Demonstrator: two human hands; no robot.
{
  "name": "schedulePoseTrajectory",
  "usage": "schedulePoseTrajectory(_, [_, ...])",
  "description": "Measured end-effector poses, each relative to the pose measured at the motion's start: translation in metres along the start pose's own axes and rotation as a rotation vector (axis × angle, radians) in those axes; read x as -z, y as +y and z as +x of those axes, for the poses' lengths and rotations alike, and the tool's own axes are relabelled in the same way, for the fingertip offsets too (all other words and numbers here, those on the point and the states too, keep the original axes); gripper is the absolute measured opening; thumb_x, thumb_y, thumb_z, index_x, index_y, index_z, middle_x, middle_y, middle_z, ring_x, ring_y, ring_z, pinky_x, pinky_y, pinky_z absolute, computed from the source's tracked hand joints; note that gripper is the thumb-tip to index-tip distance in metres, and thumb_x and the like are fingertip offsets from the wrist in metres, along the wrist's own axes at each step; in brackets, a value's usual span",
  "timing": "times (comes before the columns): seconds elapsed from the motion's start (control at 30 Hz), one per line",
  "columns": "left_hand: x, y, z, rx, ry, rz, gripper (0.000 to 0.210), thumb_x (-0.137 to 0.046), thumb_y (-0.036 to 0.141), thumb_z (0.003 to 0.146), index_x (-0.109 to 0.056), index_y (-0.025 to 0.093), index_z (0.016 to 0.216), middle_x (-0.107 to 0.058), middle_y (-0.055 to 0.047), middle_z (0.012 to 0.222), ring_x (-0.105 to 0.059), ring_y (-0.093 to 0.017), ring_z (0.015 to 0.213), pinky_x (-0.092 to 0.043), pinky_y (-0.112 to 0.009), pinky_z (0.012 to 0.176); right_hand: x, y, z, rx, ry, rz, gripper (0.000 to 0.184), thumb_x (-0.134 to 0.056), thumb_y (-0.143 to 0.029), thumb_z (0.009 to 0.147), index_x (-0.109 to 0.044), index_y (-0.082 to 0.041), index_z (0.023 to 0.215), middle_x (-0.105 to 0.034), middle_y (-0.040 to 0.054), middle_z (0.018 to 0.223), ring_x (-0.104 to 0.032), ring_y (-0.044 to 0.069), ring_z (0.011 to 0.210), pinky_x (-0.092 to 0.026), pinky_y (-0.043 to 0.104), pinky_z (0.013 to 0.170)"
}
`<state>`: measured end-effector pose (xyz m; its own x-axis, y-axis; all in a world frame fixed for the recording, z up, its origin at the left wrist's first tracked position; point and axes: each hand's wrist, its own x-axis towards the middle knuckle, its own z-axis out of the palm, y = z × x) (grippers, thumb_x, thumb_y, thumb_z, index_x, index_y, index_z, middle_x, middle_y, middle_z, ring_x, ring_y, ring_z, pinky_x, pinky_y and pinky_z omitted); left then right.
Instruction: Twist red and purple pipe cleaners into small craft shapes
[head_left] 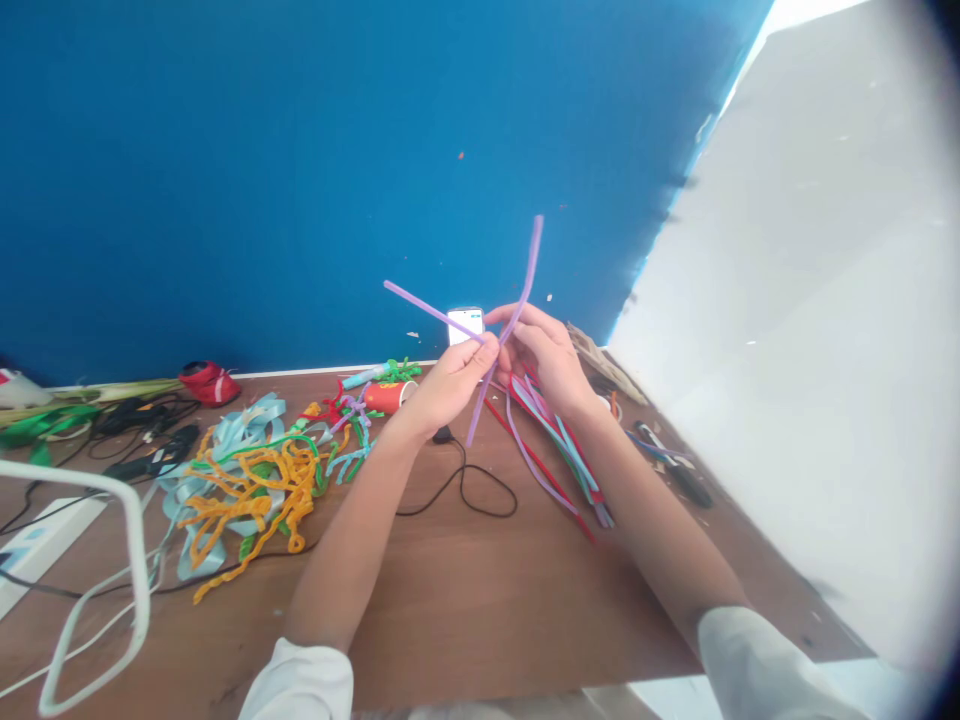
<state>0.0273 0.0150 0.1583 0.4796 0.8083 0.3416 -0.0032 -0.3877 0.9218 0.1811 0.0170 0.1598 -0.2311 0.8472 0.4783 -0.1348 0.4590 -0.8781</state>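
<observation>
Purple pipe cleaners (532, 262) cross between my hands, above the middle of the table. My left hand (466, 378) pinches them near the crossing, with one end sticking out to the upper left and one hanging below. My right hand (546, 352) closes on the upright purple length from the right side, fingers curled. Under the right hand and forearm lies a bundle of red, purple and light blue pipe cleaners (559, 440). Behind the hands, a phone (465, 322) with a lit screen leans near the wall, partly covered.
Left of my arm lie twisted orange pipe cleaners (259, 500) over light blue ribbon (196, 490). A red paper cup (386, 397) lies on its side. A black cable (487, 500) loops mid-table. A white metal frame (135, 560) stands at left; a dark-handled tool (690, 485) lies right.
</observation>
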Motion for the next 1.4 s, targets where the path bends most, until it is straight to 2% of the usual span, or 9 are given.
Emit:
schedulePoseTrajectory(0.13, [0.004, -0.003, 0.002, 0.066, 0.068, 0.052, 0.041, -0.045, 0.050, 0.095, -0.067, 0.016, 0.091, -0.067, -0.006, 0.090, -0.060, -0.019, 0.090, -0.047, -0.030, 0.084, 0.001, -0.001, -0.001, 0.100, 0.053, 0.039, 0.018, -0.051, -0.033, 0.092, -0.063, -0.021, 0.087, -0.044, -0.0058, 0.054, -0.042, 0.009, 0.048, -0.036, 0.025, 0.051])
schedulePoseTrajectory(0.27, [0.006, -0.012, 0.007, 0.049, 0.166, 0.155, 0.043, -0.043, 0.051, 0.095, -0.068, 0.018, 0.107, -0.067, -0.007, 0.096, -0.059, -0.024, 0.102, -0.046, -0.035, 0.091, -0.001, -0.002, -0.002, 0.124, 0.101, -0.017, 0.022, -0.058, -0.039, 0.091, -0.060, -0.020, 0.079, -0.046, -0.0061, 0.054, -0.040, 0.007, 0.044, -0.035, 0.024, 0.046])
schedulePoseTrajectory(0.43, [0.007, -0.017, 0.009, -0.020, 0.268, 0.393, 0.036, -0.044, 0.045, 0.096, -0.069, 0.019, 0.100, -0.063, -0.006, 0.093, -0.055, -0.022, 0.099, -0.043, -0.036, 0.094, -0.001, -0.002, -0.001, 0.131, 0.126, -0.064, 0.025, -0.057, -0.042, 0.092, -0.059, -0.020, 0.079, -0.052, -0.0044, 0.058, -0.047, 0.008, 0.047, -0.038, 0.024, 0.047])
schedulePoseTrajectory(0.67, [-0.001, -0.009, 0.007, 0.031, 0.149, 0.061, 0.031, -0.049, 0.044, 0.094, -0.062, 0.017, 0.086, -0.062, -0.003, 0.080, -0.058, -0.017, 0.080, -0.048, -0.026, 0.075, 0.003, -0.004, -0.001, 0.141, 0.128, -0.063, 0.026, -0.058, -0.042, 0.091, -0.058, -0.020, 0.079, -0.053, -0.0042, 0.058, -0.049, 0.008, 0.047, -0.040, 0.024, 0.049])
schedulePoseTrajectory(0.8, [0.000, -0.005, 0.005, 0.065, 0.127, -0.048, 0.024, -0.052, 0.040, 0.093, -0.062, 0.017, 0.093, -0.058, 0.000, 0.072, -0.056, -0.012, 0.070, -0.045, -0.021, 0.066, 0.005, -0.006, -0.002, 0.133, 0.149, -0.113, 0.027, -0.058, -0.044, 0.091, -0.059, -0.020, 0.079, -0.053, -0.0040, 0.058, -0.048, 0.009, 0.048, -0.042, 0.025, 0.052])
schedulePoseTrajectory(0.97, [0.002, -0.007, 0.005, 0.056, 0.127, -0.111, 0.021, -0.056, 0.036, 0.092, -0.059, 0.017, 0.100, -0.063, 0.000, 0.073, -0.059, -0.009, 0.064, -0.046, -0.018, 0.061, 0.009, -0.010, -0.002, 0.099, 0.114, -0.167, 0.027, -0.059, -0.044, 0.090, -0.060, -0.020, 0.080, -0.054, -0.0031, 0.060, -0.049, 0.010, 0.050, -0.041, 0.025, 0.051])
schedulePoseTrajectory(1.13, [0.001, -0.010, 0.006, 0.049, 0.223, -0.087, 0.019, -0.058, 0.036, 0.090, -0.057, 0.017, 0.095, -0.069, -0.004, 0.081, -0.063, -0.010, 0.065, -0.049, -0.018, 0.058, 0.011, -0.005, 0.000, -0.020, 0.094, -0.143, 0.029, -0.060, -0.045, 0.088, -0.059, -0.018, 0.077, -0.056, -0.0024, 0.058, -0.050, 0.010, 0.048, -0.040, 0.024, 0.049])
schedulePoseTrajectory(1.3, [0.000, -0.013, 0.005, 0.040, 0.269, 0.013, 0.018, -0.055, 0.035, 0.091, -0.056, 0.018, 0.092, -0.070, -0.005, 0.087, -0.067, -0.014, 0.074, -0.052, -0.021, 0.059, 0.009, 0.008, 0.003, -0.155, 0.122, -0.224, 0.036, -0.062, -0.048, 0.085, -0.059, -0.016, 0.067, -0.044, -0.0053, 0.049, -0.035, 0.007, 0.043, -0.027, 0.023, 0.043])
schedulePoseTrajectory(1.4, [-0.001, -0.014, 0.004, 0.025, 0.280, 0.091, 0.015, -0.054, 0.033, 0.090, -0.055, 0.018, 0.091, -0.070, -0.006, 0.089, -0.068, -0.016, 0.079, -0.054, -0.023, 0.061, 0.007, 0.011, 0.004, -0.204, 0.103, -0.278, 0.043, -0.060, -0.054, 0.085, -0.058, -0.016, 0.065, -0.042, -0.0046, 0.051, -0.033, 0.007, 0.045, -0.023, 0.024, 0.043])
